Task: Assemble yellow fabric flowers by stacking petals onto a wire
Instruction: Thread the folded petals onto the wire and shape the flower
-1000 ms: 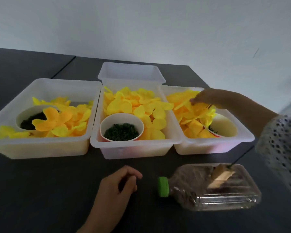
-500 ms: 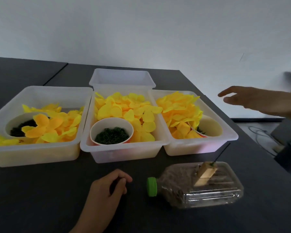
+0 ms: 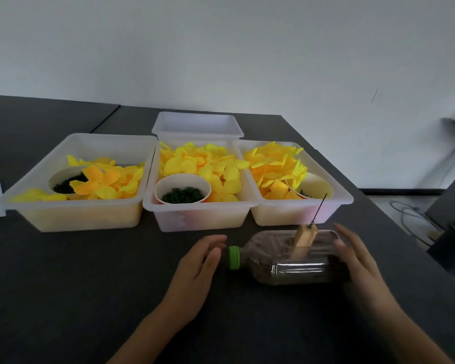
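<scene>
While your head camera looks down on a dark table [image 3: 63, 285], both of your hands have come to a clear plastic bottle [image 3: 294, 261] lying on its side just in front of you. Half a second ago your right hand [image 3: 357, 258] was out in the air beyond the right tub, and your left hand [image 3: 197, 266] lay loosely curled on the table; now the right hand rests against the bottle's base end with fingers straight and slightly spread, while the left, fingers straight and close together, sits at the green cap [image 3: 233, 257], touching it or just beside it. Neither hand holds a petal. A small wooden block [image 3: 304, 239] stands through the bottle's upper side, and the thin dark wire [image 3: 319, 208] rises from it, bare, with nothing stacked on it. Behind the bottle, three translucent tubs [image 3: 200, 216] sit side by side, each heaped with yellow fabric petals [image 3: 202, 166] and holding a paper cup of small dark green pieces [image 3: 183, 197]. A fourth tub [image 3: 197, 126] sits behind the middle one. Judging from this, you are steadying or repositioning the stand, and stacking has not yet begun.
</scene>
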A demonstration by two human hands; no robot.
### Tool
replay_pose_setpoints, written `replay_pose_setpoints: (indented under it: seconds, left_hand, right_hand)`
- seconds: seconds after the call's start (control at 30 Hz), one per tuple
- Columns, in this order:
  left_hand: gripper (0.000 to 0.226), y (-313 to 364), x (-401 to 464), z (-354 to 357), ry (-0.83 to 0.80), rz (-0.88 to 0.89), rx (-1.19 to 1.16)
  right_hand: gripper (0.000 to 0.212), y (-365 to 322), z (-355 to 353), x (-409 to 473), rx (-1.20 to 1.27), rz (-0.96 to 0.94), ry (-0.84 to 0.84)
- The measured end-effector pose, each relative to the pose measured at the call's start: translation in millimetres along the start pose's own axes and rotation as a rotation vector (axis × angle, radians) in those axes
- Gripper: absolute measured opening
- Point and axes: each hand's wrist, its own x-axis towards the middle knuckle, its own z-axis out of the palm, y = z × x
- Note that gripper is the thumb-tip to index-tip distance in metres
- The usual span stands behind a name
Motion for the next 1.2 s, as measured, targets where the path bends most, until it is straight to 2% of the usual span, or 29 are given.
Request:
replay_pose_setpoints:
  seconds: [0.13, 0.27, 0.43, 0.63, 0.83, 1.0, 1.1, 1.17, 1.2]
  left_hand:
    - [0.033, 17, 0, 46, 0.049, -0.110, -0.165]
    - [0.024, 36, -1, 70, 0.288, -0.206, -0.295]
    - [0.020, 29, -12, 26, 0.443, -0.242, -0.269]
    - [0.016, 10, -50, -26, 0.635, -0.334, -0.241]
    - [0.012, 0, -66, -46, 0.694, -0.343, -0.093]
    - [0.009, -3, -66, -51, 0.622, -0.387, 0.078]
    - [0.017, 7, -62, -62, 0.571, -0.405, 0.121]
    - [0.024, 16, -56, -81, 0.629, -0.358, 0.100]
    - [0.025, 21, -51, -96, 0.695, -0.303, 0.076]
  right_hand:
    - [0.028, 4, 16, 1, 0.163, 0.036, 0.114]
    - [0.024, -1, 30, -4, 0.242, 0.094, 0.174]
    - [0.024, -13, 72, -23, 0.281, 0.114, 0.168]
    - [0.026, -28, 139, -53, 0.293, 0.053, 0.147]
    - [0.028, -23, 168, -68, 0.299, 0.105, 0.108]
    - [0.029, -20, 167, -68, 0.238, 0.095, 0.097]
    - [0.025, -20, 167, -63, 0.161, 0.099, 0.095]
    - [0.027, -24, 162, -47, 0.077, 0.227, 0.051]
    - [0.033, -19, 153, -39, 0.115, 0.296, -0.010]
